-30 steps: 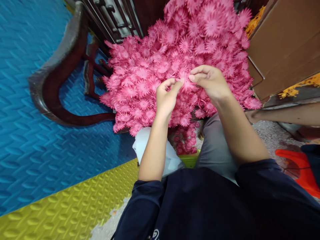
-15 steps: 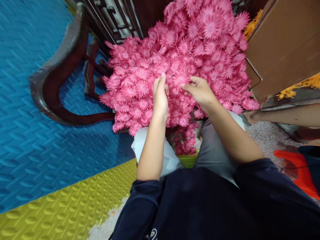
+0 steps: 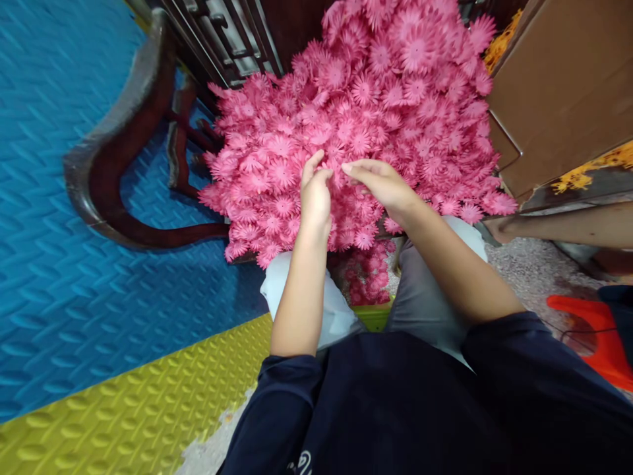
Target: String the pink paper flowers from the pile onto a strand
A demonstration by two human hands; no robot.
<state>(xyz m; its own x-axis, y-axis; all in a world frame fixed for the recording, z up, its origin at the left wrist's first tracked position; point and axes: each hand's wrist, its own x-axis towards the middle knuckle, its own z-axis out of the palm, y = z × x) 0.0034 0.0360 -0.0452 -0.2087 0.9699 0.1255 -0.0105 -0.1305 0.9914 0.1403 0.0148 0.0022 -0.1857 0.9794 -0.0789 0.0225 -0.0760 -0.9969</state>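
A big heap of pink artificial flower heads, with narrow petals and small dark centres, spreads in front of me on a dark wooden seat. My left hand is over the lower middle of the heap, thumb and index finger apart, with nothing visible between them. Close by on the right, my right hand points toward it with thumb and fingers pressed together. Whatever its fingertips may hold is too small or hidden to make out against the pink. A narrow gap separates the two hands.
A curved dark wooden armrest stands at the left over blue matting. Brown cardboard rises on the right, near orange material. More pink flowers lie below between my knees. Another person's leg and a red-orange stool are at right.
My right hand has moved left, nearer my left hand. The pink flower at its fingertips earlier no longer shows there. My left thumb and index finger have spread apart.
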